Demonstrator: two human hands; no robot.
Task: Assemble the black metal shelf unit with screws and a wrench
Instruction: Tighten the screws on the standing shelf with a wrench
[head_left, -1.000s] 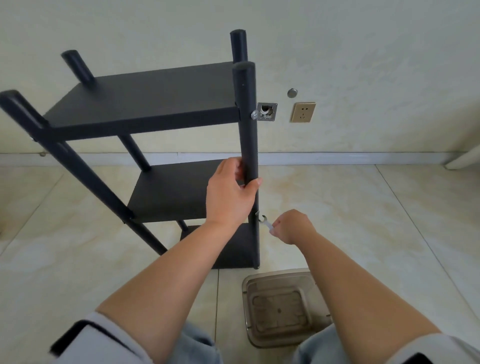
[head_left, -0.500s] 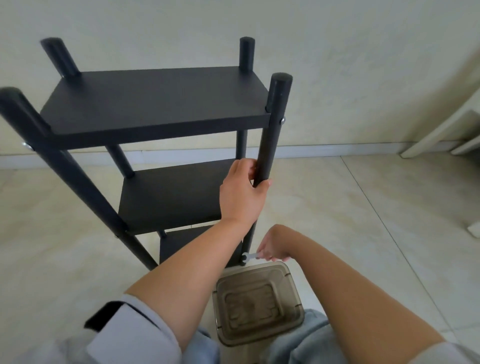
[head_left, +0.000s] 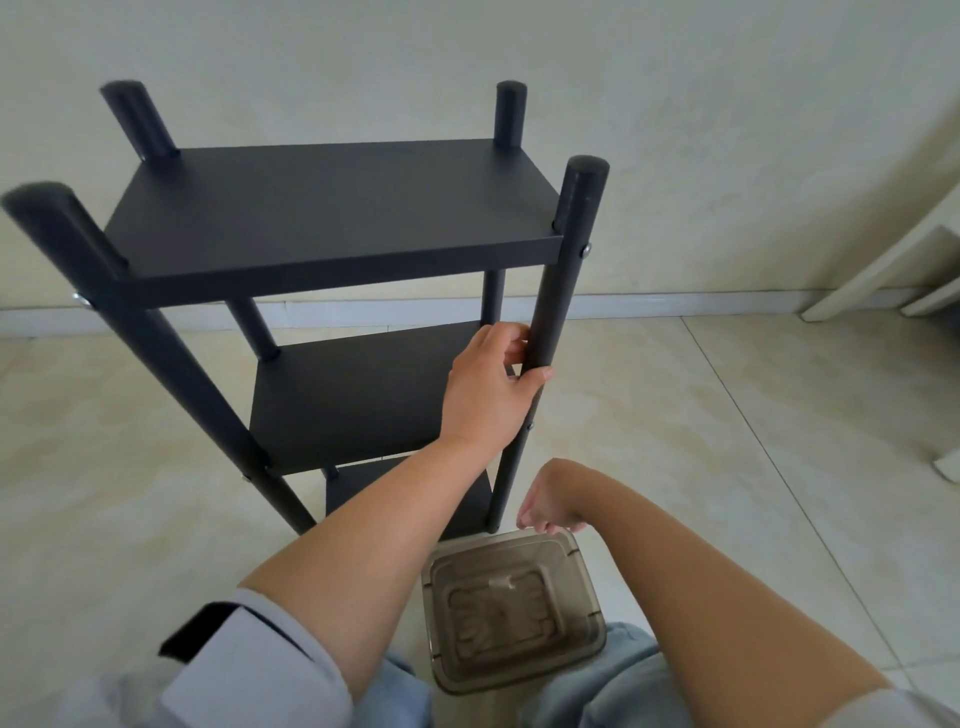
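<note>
The black metal shelf unit (head_left: 332, 208) stands upright on the tiled floor with three tiers and four round posts. My left hand (head_left: 488, 395) grips the front right post (head_left: 566, 270) just above the middle shelf. A silver screw head (head_left: 586, 250) shows on that post at the top shelf. My right hand (head_left: 548, 512) hangs bent down at the wrist near the foot of the same post, fingers curled. The wrench it holds is hidden behind the hand.
A brown translucent plastic container (head_left: 514, 608) sits on the floor between my knees, right under my right hand. A white wall and baseboard run behind the shelf. White furniture legs (head_left: 883, 270) stand at the far right.
The view has swung and tilted down, so the shelf now looks turned. My right hand dropped from the middle shelf screw to the post's foot, and the wrench went out of sight.
</note>
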